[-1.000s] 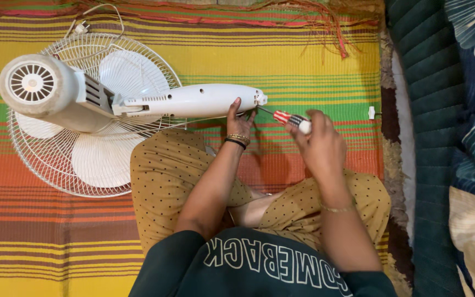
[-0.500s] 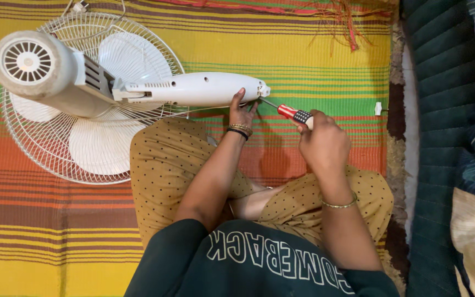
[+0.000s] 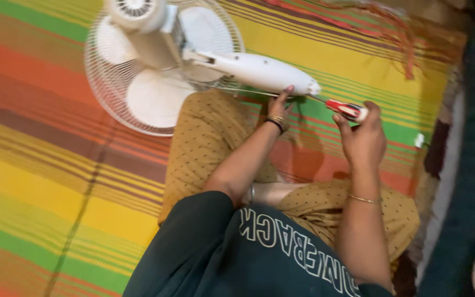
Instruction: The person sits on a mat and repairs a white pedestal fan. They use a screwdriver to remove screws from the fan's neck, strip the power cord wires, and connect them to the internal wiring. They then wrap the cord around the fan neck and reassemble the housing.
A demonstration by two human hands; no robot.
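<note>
Screwdriver now pressed into the end of the fan's neck

Since half a second ago the view has swung, but the right hand [image 3: 362, 140] stays closed around the red-handled screwdriver [image 3: 346, 109], its tip at the end of the white fan neck [image 3: 259, 71] just left of it, so the screw work seems in progress. The left hand [image 3: 279, 104] steadies the neck from below, fingers curled against it. Beyond it lie the fan grille [image 3: 116, 104] and motor housing [image 3: 136, 11] on the striped mat [image 3: 39, 165]; the person's 2 knees crowd the space underneath.
</note>
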